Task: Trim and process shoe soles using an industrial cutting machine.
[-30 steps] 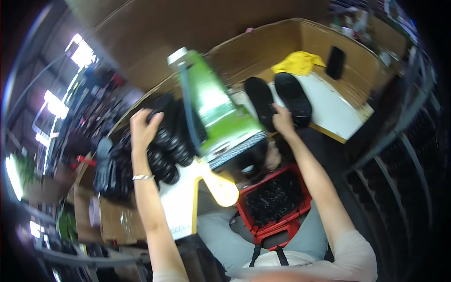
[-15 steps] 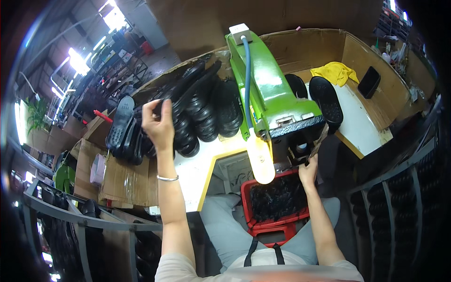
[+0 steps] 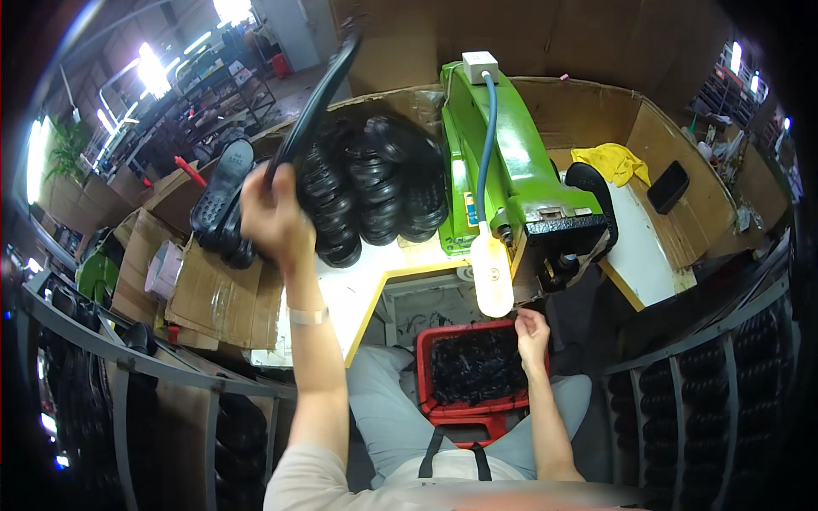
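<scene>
My left hand [image 3: 279,217] is closed round the lower end of a long black shoe sole [image 3: 317,106], which stands tilted up and away to the right, its far tip blurred. Beyond and beside that hand, stacks of black shoe soles [image 3: 375,187] lie on the white table. My right hand [image 3: 532,335] is below the head of the green machine [image 3: 520,153], over the right edge of the red bin [image 3: 423,375]. Its thumb and fingers are pinched together; whatever they hold is too small to make out. The machine's lit lamp [image 3: 492,277] glows just left of it.
Dark scraps [image 3: 473,366] fill the bin between my knees. Right of the machine are a black sole [image 3: 596,183], a yellow cloth [image 3: 612,162] and a phone [image 3: 668,187]. Cardboard walls [image 3: 588,102] edge the table. Metal racks [image 3: 682,383] with soles stand at both sides.
My left hand has lifted a black sole up off the stacks. My right hand has moved down and left, from the machine head's side to above the bin. The whole view has shifted slightly.
</scene>
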`<control>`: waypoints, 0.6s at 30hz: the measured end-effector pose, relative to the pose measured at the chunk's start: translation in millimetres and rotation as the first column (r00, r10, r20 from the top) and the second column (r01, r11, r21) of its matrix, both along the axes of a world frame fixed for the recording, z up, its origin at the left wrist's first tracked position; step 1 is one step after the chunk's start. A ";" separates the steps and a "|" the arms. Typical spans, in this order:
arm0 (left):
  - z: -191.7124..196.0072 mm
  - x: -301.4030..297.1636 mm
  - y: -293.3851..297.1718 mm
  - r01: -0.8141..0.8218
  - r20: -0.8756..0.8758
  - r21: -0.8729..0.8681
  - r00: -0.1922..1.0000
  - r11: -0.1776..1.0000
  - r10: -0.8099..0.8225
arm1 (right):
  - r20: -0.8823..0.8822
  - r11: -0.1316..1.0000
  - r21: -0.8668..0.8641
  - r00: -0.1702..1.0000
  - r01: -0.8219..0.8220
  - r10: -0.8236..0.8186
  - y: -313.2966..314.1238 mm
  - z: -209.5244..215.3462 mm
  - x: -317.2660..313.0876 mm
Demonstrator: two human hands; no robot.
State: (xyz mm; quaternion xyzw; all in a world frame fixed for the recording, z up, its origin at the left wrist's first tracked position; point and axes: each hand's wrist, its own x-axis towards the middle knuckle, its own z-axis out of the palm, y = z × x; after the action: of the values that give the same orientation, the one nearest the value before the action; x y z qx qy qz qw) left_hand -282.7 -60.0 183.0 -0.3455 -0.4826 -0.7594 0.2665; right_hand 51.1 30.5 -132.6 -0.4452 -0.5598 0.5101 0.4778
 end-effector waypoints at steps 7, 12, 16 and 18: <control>-123.2 103.0 -182.1 0.152 0.141 -0.144 0.981 0.978 -0.132 | -0.365 0.825 -0.224 0.829 -0.519 0.423 -41.0 6.2 -12.9; -163.3 128.2 -181.6 0.595 0.574 -0.327 0.742 0.734 -0.346 | -0.748 0.852 0.038 0.551 -0.522 0.371 -48.3 24.5 -19.0; -189.3 155.6 -125.7 0.807 0.786 -0.001 0.366 0.590 -0.499 | -0.501 0.992 0.103 0.857 -0.074 0.116 -26.9 73.9 23.5; -190.3 166.3 -90.9 0.871 0.707 -0.082 0.394 0.485 -0.588 | -0.462 0.974 0.216 0.886 0.064 0.044 -15.1 96.3 39.4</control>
State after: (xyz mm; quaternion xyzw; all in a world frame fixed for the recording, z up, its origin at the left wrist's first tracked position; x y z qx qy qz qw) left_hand -116.4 -150.9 -7.3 -0.3206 -0.4864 -0.7291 -0.3593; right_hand 90.5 15.4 -36.3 -0.2562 -0.4814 0.5322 0.6476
